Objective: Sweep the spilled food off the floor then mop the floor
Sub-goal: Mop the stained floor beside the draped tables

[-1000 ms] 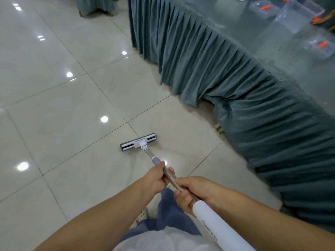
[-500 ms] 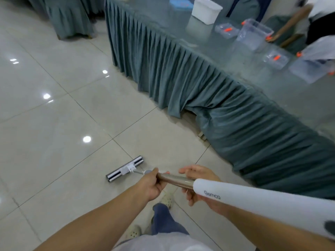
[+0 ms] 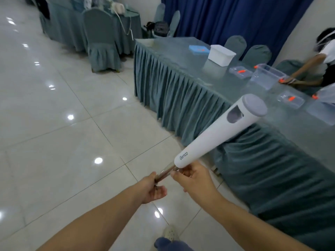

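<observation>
The mop's white handle (image 3: 215, 135) with a grey end cap points up and to the right, toward the table. Its metal shaft (image 3: 164, 173) runs down between my hands. My left hand (image 3: 153, 187) grips the shaft from below. My right hand (image 3: 193, 178) holds the shaft just under the white handle. The mop head is hidden from view. The pale tiled floor (image 3: 76, 142) shines with light spots, and no spilled food shows on it.
A long table with a grey-green skirt (image 3: 181, 93) stands close on the right, bearing a white tub (image 3: 221, 55) and clear boxes (image 3: 266, 75). A person (image 3: 324, 57) sits at its far side. A covered chair (image 3: 101, 42) and another table stand at the back. My shoe (image 3: 170, 231) is below.
The view rose from the floor to the room. The handle swung from pointing lower right to pointing up and right. The mop head dropped out of sight.
</observation>
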The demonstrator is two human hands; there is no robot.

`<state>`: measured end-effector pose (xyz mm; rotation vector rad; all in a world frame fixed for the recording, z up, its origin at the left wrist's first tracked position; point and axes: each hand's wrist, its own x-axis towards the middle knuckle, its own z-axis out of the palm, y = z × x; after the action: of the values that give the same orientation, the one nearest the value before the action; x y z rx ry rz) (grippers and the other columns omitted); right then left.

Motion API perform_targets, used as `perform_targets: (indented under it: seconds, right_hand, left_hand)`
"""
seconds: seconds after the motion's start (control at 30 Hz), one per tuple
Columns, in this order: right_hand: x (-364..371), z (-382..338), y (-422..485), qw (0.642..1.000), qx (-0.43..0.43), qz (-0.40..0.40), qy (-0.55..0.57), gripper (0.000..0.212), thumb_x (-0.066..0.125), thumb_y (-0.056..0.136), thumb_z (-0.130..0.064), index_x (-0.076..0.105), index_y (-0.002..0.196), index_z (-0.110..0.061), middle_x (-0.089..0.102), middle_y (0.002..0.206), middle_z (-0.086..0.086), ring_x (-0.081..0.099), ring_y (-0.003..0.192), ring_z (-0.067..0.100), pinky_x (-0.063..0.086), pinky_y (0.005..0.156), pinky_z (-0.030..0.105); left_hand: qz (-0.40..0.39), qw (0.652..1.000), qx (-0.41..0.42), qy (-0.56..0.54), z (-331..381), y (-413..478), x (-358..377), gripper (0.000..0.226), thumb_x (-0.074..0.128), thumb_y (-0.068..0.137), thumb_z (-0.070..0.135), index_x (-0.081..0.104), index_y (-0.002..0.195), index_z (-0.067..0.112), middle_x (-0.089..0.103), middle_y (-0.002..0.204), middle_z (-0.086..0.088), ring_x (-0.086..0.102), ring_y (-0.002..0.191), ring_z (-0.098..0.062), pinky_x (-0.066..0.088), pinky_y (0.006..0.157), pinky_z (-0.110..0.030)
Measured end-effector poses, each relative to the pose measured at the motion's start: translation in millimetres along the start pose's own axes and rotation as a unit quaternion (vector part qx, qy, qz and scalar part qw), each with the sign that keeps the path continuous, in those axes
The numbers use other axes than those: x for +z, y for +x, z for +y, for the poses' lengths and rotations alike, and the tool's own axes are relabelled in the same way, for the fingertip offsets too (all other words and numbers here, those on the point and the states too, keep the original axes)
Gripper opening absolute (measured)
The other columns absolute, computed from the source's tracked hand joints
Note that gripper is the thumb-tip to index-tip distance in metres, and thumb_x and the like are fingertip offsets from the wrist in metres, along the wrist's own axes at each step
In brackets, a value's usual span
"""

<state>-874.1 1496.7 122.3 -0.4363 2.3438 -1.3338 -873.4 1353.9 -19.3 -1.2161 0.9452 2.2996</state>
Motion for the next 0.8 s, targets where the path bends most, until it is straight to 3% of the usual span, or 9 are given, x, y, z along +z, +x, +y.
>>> perform_targets:
  seconds: [0.13,0.23,0.3,0.43,0.5,0.57,0.67,0.8]
  right_hand:
    - [3,-17,47,0.998,-0.053,-0.028,-0.012,0.020,0.073,0.073,-0.030,0.066,0.092,-0.031,0.066,0.088,-0.001,0.063,0.084,0.016,0.057,0.080,0.037]
    - [6,-26,94,0.992,-0.114,-0.032,-0.037,0.017,0.074,0.074,-0.029,0.065,0.088,-0.028,0.062,0.088,-0.001,0.059,0.079,0.013,0.055,0.078,0.038]
    - [9,-32,126,0.985,-0.158,-0.051,-0.048,0.015,0.074,0.078,-0.025,0.065,0.089,-0.027,0.060,0.089,-0.003,0.057,0.078,0.010,0.054,0.075,0.032]
    - [18,-46,184,0.968,-0.224,-0.098,-0.050,0.013,0.072,0.081,-0.025,0.061,0.085,-0.032,0.059,0.086,-0.005,0.055,0.074,0.006,0.047,0.068,0.020]
    - [24,-54,210,0.959,-0.253,-0.113,-0.062,0.016,0.070,0.082,-0.027,0.057,0.079,-0.036,0.057,0.084,-0.006,0.055,0.073,0.006,0.046,0.067,0.019]
    - [29,-65,235,0.946,-0.283,-0.129,-0.087,0.019,0.067,0.083,-0.030,0.051,0.077,-0.037,0.054,0.082,-0.010,0.053,0.072,0.005,0.044,0.065,0.019]
    - [41,-76,264,0.899,-0.348,-0.171,-0.203,0.016,0.059,0.090,-0.038,0.045,0.085,-0.031,0.044,0.080,-0.017,0.051,0.069,0.005,0.047,0.065,0.022]
    - [71,-91,285,0.862,-0.385,-0.241,-0.223,0.015,0.052,0.095,-0.036,0.042,0.090,-0.026,0.039,0.078,-0.018,0.047,0.066,0.002,0.043,0.065,0.020]
  left_hand:
    - [0.003,0.999,0.014,0.050,25,5,-8,0.044,0.039,0.096,0.050,0.041,0.097,0.007,0.052,0.070,-0.013,0.059,0.051,-0.022,0.056,0.051,-0.032]
    - [0.046,0.992,0.047,0.109,47,10,-11,0.049,0.029,0.096,0.052,0.042,0.078,0.008,0.047,0.044,-0.006,0.050,0.035,-0.019,0.052,0.048,-0.028]
    - [0.084,0.980,0.079,0.160,63,12,-15,0.049,0.030,0.097,0.047,0.045,0.071,0.009,0.045,0.046,-0.005,0.046,0.036,-0.020,0.049,0.049,-0.027]
    - [0.222,0.869,0.218,0.385,99,20,-20,0.025,0.041,0.080,0.038,0.054,0.075,0.016,0.062,0.076,-0.006,0.064,0.073,-0.027,0.057,0.078,-0.038]
    - [0.260,0.835,0.232,0.425,115,22,-15,0.010,0.052,0.082,0.030,0.055,0.086,0.020,0.063,0.087,-0.002,0.064,0.084,-0.023,0.054,0.082,-0.037]
    - [0.278,0.807,0.246,0.459,129,28,-11,0.017,0.059,0.082,0.026,0.057,0.098,0.020,0.058,0.101,-0.002,0.061,0.090,-0.021,0.051,0.082,-0.033]
    - [0.317,0.807,0.270,0.418,140,36,-11,0.025,0.060,0.086,0.027,0.055,0.110,0.021,0.054,0.109,0.000,0.056,0.095,-0.019,0.045,0.080,-0.027]
    - [0.369,0.836,0.271,0.304,147,40,-22,0.001,0.051,0.090,0.025,0.052,0.090,0.025,0.065,0.095,0.002,0.063,0.082,-0.017,0.052,0.081,-0.034]
